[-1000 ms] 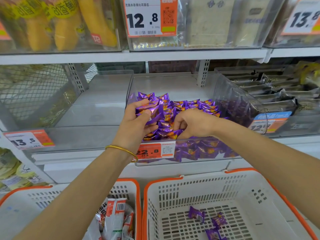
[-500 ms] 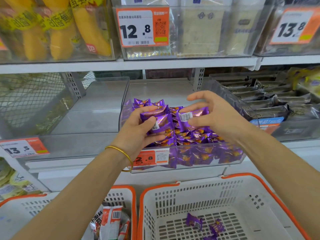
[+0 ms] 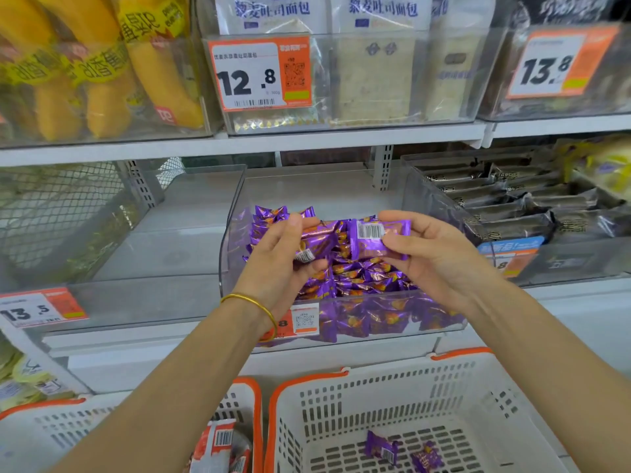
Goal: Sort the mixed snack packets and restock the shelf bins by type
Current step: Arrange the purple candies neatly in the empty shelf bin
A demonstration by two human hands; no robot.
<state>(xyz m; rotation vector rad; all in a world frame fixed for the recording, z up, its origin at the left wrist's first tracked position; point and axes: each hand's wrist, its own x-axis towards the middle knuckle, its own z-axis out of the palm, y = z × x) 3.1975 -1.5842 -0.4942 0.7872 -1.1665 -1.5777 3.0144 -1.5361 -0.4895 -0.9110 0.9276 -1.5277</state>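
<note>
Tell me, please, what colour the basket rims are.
The basket rims are orange; head view.

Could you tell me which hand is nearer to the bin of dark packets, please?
Right. The right hand, holding a purple packet, is just left of the dark-packet bin; the left hand, gripping a second packet, is farther left.

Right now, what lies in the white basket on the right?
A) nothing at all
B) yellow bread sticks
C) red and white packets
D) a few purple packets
D: a few purple packets lie on the slotted floor of the right basket; the red and white packets sit in the left basket.
</note>
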